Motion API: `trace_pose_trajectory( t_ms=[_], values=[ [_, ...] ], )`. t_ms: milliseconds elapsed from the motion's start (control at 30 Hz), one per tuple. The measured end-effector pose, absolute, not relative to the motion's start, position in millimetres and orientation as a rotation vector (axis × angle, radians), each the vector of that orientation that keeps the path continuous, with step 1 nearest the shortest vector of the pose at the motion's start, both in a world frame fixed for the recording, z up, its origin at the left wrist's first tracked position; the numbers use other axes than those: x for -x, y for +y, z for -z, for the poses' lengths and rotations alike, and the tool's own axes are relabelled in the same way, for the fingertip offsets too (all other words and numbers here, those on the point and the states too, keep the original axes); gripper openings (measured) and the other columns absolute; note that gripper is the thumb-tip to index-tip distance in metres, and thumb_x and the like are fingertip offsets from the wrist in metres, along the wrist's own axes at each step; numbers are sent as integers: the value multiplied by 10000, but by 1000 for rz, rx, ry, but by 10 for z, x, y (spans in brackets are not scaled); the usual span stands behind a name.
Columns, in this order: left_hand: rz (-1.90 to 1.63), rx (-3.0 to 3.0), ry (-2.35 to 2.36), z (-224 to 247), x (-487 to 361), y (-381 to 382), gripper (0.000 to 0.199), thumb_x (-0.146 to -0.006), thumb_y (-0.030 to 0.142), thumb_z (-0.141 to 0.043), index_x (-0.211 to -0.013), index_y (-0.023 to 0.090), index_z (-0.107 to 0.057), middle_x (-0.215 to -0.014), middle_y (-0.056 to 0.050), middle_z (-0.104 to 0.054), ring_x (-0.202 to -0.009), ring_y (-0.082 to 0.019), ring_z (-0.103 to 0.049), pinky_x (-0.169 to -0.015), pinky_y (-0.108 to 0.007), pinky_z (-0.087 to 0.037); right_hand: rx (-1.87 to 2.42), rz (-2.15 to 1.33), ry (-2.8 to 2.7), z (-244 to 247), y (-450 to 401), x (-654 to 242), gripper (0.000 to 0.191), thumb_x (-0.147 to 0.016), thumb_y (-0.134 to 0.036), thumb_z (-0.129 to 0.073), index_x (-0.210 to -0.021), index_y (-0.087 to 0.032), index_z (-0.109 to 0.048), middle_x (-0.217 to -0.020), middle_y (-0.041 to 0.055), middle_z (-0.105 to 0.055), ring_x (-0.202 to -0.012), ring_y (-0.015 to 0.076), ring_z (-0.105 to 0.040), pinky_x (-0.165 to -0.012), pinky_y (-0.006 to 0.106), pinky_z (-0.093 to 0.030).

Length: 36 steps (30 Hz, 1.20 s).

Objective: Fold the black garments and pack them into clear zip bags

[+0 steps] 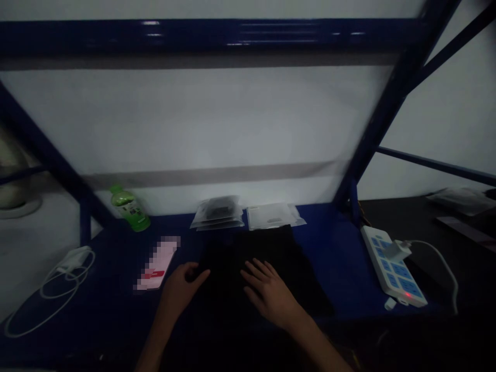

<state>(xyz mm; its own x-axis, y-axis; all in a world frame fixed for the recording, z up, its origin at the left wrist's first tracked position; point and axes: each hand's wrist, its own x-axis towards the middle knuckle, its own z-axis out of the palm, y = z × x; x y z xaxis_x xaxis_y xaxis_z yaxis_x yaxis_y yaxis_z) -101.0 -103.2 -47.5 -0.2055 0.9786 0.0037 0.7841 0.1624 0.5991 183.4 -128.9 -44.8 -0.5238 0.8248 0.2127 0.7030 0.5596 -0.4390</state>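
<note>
A black cloth garment [263, 258] lies flat on the blue shelf surface [341, 248], its folds lost in the dark. My right hand [269, 292] rests on it, palm down with the fingers spread. My left hand [184, 287] sits at the garment's left edge with curled fingers. Its fingertips touch the cloth, but whether they pinch it is hidden in the shadow.
Behind the garment lie two clear plastic packets [217, 214] [273, 216]. A green-capped bottle [129, 209] lies at back left, and a phone [157, 263] lies beside my left hand. A white power strip [391, 266] with a plugged-in charger sits at right; a white cable [65, 281] coils at left.
</note>
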Motion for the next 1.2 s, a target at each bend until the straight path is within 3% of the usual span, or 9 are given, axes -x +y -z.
trace_pose_trajectory(
  t_ms=[167, 533, 700, 900, 1000, 1067, 1133, 1200],
  values=[
    [-808, -1717, 2014, 521, 1068, -1019, 451, -741, 618, -618, -909, 202, -666, -994, -81, -698, -947, -285, -655, -831, -378, -504, 1247, -434, -2382, 457, -1287, -1831, 424, -1011, -387, -400, -1412, -292, -497, -1509, 35, -436, -1435, 258, -316, -1175, 515, -258],
    [-1100, -1580, 2017, 213, 798, -1099, 254, -741, 492, -653, -821, 252, -623, -926, -13, -726, -976, -272, -671, -796, -329, -492, 1257, -411, -2378, 396, -1323, -1884, 439, -1009, -407, -401, -1425, -292, -479, -1516, 43, -426, -1448, 245, -284, -1182, 516, -244],
    [-1260, -1410, 1919, 17, 577, -1015, 262, -738, 457, -681, -841, 226, -611, -859, -16, -722, -857, -251, -692, -718, -308, -514, 1385, -215, -2301, 374, -1226, -2371, 449, -1011, -412, -387, -1432, -277, -468, -1510, 56, -433, -1452, 262, -272, -1171, 577, -221],
    [-1509, -1505, 1816, -86, -116, -937, 272, -821, 422, -619, -985, 206, -628, -933, -44, -724, -899, -233, -697, -798, -324, -543, 1564, -121, -2259, 531, -1138, -2903, 477, -978, -474, -439, -1406, -274, -506, -1495, 66, -452, -1455, 322, -241, -1148, 644, -204],
    [-1373, -1809, 1654, 81, -496, -960, 262, -885, 333, -565, -1116, 229, -630, -1108, -63, -716, -1062, -246, -666, -965, -402, -499, 1560, -190, -2234, 635, -1147, -2933, 480, -982, -453, -438, -1420, -264, -486, -1504, 82, -436, -1447, 302, -269, -1145, 614, -248],
    [-1116, -2100, 1569, 229, -653, -1005, 281, -886, 302, -586, -1157, 256, -644, -1178, -51, -704, -1201, -281, -594, -1107, -521, -358, 1547, -229, -2200, 685, -1148, -2924, 475, -983, -442, -441, -1420, -262, -486, -1507, 86, -431, -1449, 295, -267, -1141, 601, -269],
    [-862, -2317, 1498, 351, -712, -1068, 321, -878, 330, -614, -1190, 267, -652, -1231, -49, -687, -1296, -325, -510, -1149, -609, -239, 1533, -264, -2178, 716, -1141, -2923, 473, -981, -445, -445, -1415, -264, -491, -1506, 81, -434, -1451, 289, -263, -1141, 589, -281],
    [-721, -2433, 1450, 415, -696, -1128, 376, -891, 376, -596, -1249, 264, -632, -1302, -56, -645, -1350, -345, -444, -1153, -636, -202, 1522, -292, -2166, 731, -1130, -2933, 471, -980, -449, -447, -1411, -266, -497, -1504, 74, -439, -1451, 282, -263, -1144, 575, -287]
  ],
)
